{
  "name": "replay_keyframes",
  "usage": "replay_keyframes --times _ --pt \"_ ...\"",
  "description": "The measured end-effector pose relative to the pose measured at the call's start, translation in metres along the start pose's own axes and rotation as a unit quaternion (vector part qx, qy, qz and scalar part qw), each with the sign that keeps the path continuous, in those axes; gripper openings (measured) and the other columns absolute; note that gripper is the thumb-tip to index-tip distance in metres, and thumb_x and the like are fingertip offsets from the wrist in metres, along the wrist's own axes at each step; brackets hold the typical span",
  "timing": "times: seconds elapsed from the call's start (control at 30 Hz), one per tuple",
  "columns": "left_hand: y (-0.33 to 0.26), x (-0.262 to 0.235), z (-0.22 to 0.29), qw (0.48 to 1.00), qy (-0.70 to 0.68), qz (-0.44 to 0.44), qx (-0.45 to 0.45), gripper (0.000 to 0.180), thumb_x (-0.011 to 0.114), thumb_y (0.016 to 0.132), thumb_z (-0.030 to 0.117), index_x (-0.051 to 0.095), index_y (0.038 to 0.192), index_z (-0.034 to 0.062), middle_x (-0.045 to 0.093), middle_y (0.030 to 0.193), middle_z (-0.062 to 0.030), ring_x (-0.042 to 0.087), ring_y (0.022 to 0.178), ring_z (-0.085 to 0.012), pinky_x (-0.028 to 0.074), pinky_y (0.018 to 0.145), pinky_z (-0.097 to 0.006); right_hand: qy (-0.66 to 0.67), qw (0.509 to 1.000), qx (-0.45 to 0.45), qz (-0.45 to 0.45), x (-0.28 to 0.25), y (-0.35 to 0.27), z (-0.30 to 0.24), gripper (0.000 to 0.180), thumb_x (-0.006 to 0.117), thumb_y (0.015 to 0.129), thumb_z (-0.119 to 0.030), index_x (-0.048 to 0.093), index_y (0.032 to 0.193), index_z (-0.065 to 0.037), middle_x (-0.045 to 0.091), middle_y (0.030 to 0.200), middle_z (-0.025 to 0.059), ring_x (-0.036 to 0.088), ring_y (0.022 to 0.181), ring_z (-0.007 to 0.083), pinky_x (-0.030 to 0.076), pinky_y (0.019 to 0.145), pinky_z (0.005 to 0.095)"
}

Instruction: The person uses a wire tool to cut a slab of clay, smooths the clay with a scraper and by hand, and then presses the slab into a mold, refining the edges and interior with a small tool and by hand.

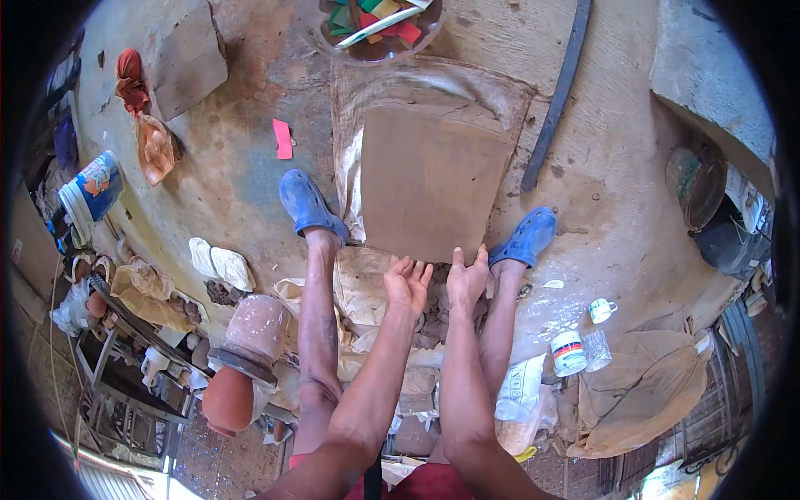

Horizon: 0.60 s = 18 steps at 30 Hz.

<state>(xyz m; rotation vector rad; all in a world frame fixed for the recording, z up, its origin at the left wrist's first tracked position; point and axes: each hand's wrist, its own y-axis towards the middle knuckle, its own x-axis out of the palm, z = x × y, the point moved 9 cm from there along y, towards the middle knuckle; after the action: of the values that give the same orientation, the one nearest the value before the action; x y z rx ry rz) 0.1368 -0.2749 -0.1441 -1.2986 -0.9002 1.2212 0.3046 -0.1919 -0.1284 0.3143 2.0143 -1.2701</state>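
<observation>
A flat, brown, roughly square slab that looks like clay lies on a worn cloth sack between my feet. My left hand is at its near edge, palm turned up, fingers apart and loosely bent, with nothing visible in it. Just to the right, my right hand touches the same edge near the slab's right corner. Two of its digits point forward and stand apart; the other fingers are partly hidden. Blue clogs are on my feet, one on each side of the slab.
Beyond the slab stands a clear bowl of coloured pieces. A dark strip lies to the right, a pink scrap to the left. Clay pots stand near my left leg; white cups are at right.
</observation>
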Motion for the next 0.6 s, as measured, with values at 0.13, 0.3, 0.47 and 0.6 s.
replay_keyframes --times 0.13,0.3,0.47,0.6 --pt "-0.008 0.002 0.006 0.995 0.097 0.017 0.017 0.026 0.063 0.1 0.02 0.054 0.125 0.0173 0.067 0.107 -0.0014 0.067 0.104 -0.0222 0.054 0.091 -0.045 -0.026 0.999 -0.019 0.024 -0.009 -0.002 -0.005 0.053 0.077 0.091 -0.015 0.059 0.134 0.011 0.071 0.123 0.029 0.068 0.116 0.0421 0.052 0.103 0.0454" --pt "0.0 0.013 -0.004 0.995 0.1 -0.002 -0.014 0.031 0.076 0.097 0.031 0.063 0.119 0.0133 0.071 0.11 -0.003 0.068 0.103 -0.0193 0.055 0.085 -0.039 0.195 0.977 0.063 -0.065 -0.013 0.007 0.011 0.034 0.077 0.094 -0.016 0.066 0.117 0.007 0.075 0.108 0.0163 0.071 0.096 0.0218 0.055 0.088 0.0361" --pt "0.003 0.015 0.003 0.997 0.063 -0.042 -0.013 0.026 0.074 0.099 0.026 0.067 0.115 0.0063 0.073 0.109 -0.0067 0.07 0.102 -0.0234 0.061 0.085 -0.041 0.421 0.892 0.091 -0.134 0.004 -0.015 0.007 0.043 0.073 0.097 -0.012 0.057 0.133 0.005 0.067 0.121 0.0126 0.066 0.104 0.0207 0.055 0.085 0.0379" --pt "-0.019 0.024 -0.001 0.993 0.118 0.01 -0.017 0.025 0.079 0.096 0.031 0.069 0.097 0.0083 0.065 0.08 -0.0041 0.059 0.059 -0.016 0.053 0.052 -0.026 0.391 0.911 0.13 -0.029 -0.005 -0.026 0.004 0.052 0.07 0.097 -0.004 0.049 0.144 0.002 0.064 0.13 0.0174 0.065 0.115 0.0303 0.055 0.097 0.0446"
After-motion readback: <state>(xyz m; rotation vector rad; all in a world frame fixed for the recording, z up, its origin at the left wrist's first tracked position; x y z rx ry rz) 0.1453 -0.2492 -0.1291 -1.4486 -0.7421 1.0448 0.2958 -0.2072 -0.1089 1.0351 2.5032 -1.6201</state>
